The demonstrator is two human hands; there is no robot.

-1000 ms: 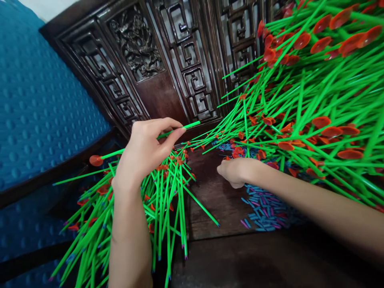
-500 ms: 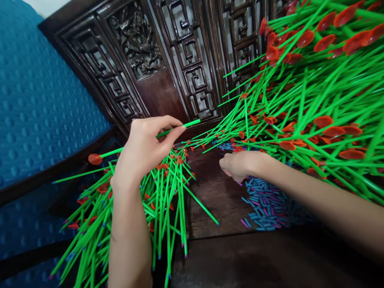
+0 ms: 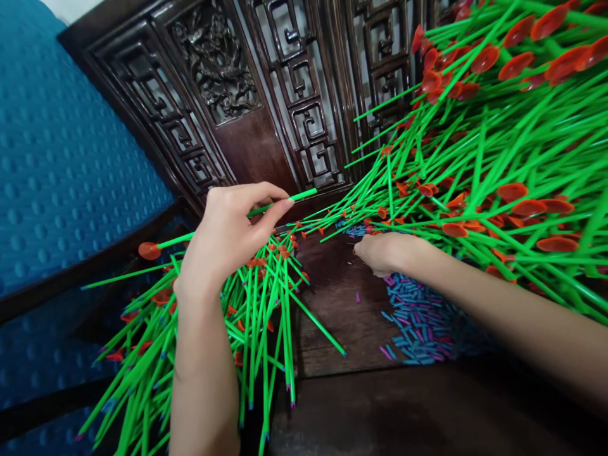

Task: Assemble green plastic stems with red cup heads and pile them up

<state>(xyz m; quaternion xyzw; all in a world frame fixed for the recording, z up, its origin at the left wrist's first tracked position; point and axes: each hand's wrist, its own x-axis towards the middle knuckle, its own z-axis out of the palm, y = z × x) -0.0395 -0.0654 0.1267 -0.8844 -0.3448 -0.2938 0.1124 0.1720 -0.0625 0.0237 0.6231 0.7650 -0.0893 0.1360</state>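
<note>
Between thumb and fingers, my left hand (image 3: 237,231) pinches a green stick (image 3: 304,194) with a red cup-shaped end at the left. My right hand (image 3: 387,253) is low over the dark wooden surface (image 3: 327,316), at the upper edge of a pile of small blue and purple pieces (image 3: 422,323). Its fingertips are bent down and mostly hidden, so whatever they hold cannot be made out. One loose purple piece (image 3: 358,297) lies left of the pile. Below my left hand, green sticks (image 3: 256,316) with blue or purple tips lie in a heap.
A large heap of green sticks with red ends (image 3: 522,152) fills the right side. Behind stands a carved dark wooden panel (image 3: 256,149). A blue dimpled cushion (image 3: 71,164) is at the left. The seat's front edge (image 3: 380,373) runs below the small pieces.
My right hand has shifted slightly right, and a purple piece now shows loose on the wood left of the pile. My left hand keeps its hold on the green stick, almost unmoved.
</note>
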